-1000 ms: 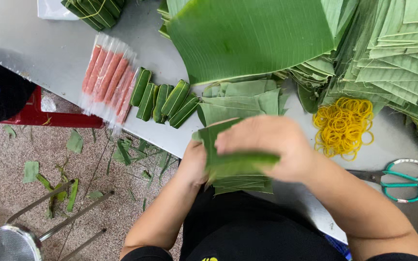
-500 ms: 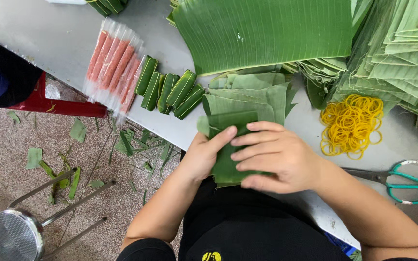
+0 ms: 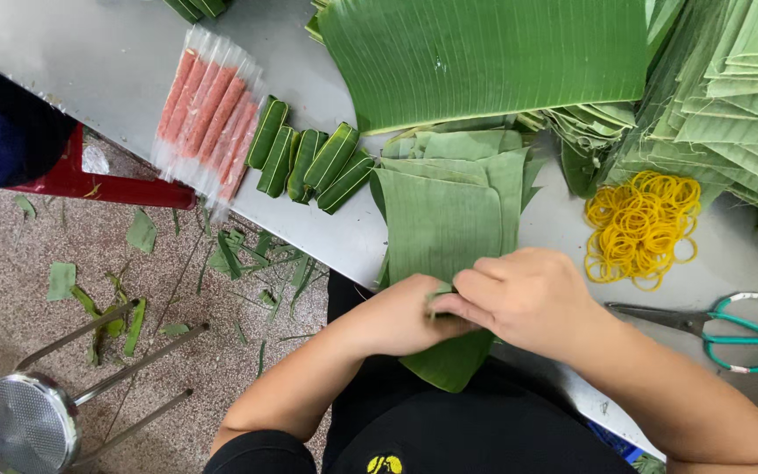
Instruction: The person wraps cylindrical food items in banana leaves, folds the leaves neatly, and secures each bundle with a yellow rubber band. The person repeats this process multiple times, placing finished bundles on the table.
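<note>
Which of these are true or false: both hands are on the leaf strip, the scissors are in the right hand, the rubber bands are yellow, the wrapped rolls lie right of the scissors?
1. Both hands, left hand and right hand, touch the leaf strip. True.
2. The right hand holds the scissors. False: they lie on the table.
3. The rubber bands are yellow. True.
4. The wrapped rolls lie right of the scissors. False: they lie to the left, beside the pink sausages.

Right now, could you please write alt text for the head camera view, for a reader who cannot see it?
Seen from above, a person's left hand and right hand meet on a green banana leaf piece at the edge of a grey table. Nearby lie leaf-wrapped rolls, packed pink sausages, yellow rubber bands and green-handled scissors.
</note>
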